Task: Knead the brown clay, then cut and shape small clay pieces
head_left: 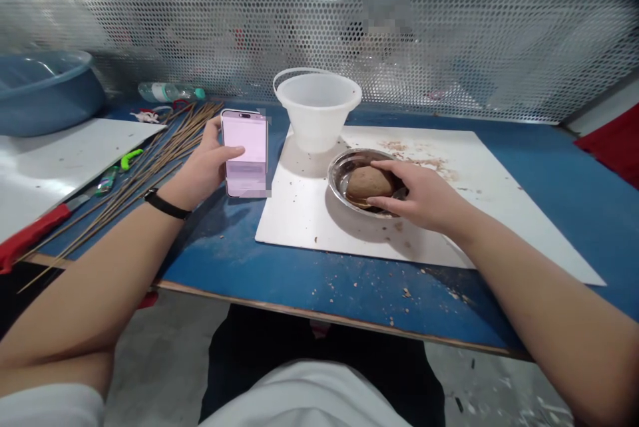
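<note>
My left hand [207,162] is closed round a smartphone [247,177], held upright with its lit pinkish screen facing me and my thumb over the glass. On the right, my right hand [424,194] reaches into a shiny metal bowl [335,177] and grips a smooth, brown, rounded lump [368,182], thumb at the near side and fingers at the far side. What the lump is made of I cannot tell. The bowl sits on a white board [299,214]. Just behind it stands a white plastic bucket [319,118] with its handle raised.
Brown crumbs [424,161] are scattered over the board and the blue table [210,254]. To the left lie many thin sticks [144,167], a red-handled knife [40,231], a plastic bottle [170,92] and a blue basin [44,98]. A perforated metal panel [200,14] closes off the back.
</note>
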The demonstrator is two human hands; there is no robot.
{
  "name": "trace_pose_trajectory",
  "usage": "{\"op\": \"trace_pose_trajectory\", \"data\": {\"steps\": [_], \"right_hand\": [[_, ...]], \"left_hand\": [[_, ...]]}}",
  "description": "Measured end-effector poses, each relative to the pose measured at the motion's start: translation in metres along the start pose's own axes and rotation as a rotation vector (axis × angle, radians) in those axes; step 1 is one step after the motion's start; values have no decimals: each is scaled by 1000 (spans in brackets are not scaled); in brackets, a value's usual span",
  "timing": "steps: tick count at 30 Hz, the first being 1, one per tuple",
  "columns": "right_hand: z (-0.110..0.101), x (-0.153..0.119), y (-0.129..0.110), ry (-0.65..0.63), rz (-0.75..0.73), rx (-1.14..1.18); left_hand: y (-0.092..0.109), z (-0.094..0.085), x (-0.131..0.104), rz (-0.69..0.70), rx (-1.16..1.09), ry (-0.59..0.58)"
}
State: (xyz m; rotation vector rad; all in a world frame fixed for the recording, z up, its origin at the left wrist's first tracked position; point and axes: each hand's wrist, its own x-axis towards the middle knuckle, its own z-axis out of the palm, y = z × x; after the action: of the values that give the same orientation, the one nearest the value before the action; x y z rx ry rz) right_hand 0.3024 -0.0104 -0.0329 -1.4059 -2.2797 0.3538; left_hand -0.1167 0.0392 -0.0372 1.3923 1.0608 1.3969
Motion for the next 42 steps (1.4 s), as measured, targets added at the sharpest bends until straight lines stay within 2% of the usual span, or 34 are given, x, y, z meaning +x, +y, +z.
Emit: {"op": "trace_pose_trajectory", "data": {"steps": [5,13,24,30,42], "right_hand": [[1,1,2,-4,-3,6],[1,1,3,3,-8,-3],[1,0,1,8,-21,2],[1,-1,1,16,-30,12],[2,-1,0,31,-28,18]], "left_hand": [[6,2,3,-62,-67,72],[17,3,-4,-40,-2,65],[18,-3,-6,-9,141,18],[16,-4,-7,20,182,29],[19,1,-9,7,122,65]]}}
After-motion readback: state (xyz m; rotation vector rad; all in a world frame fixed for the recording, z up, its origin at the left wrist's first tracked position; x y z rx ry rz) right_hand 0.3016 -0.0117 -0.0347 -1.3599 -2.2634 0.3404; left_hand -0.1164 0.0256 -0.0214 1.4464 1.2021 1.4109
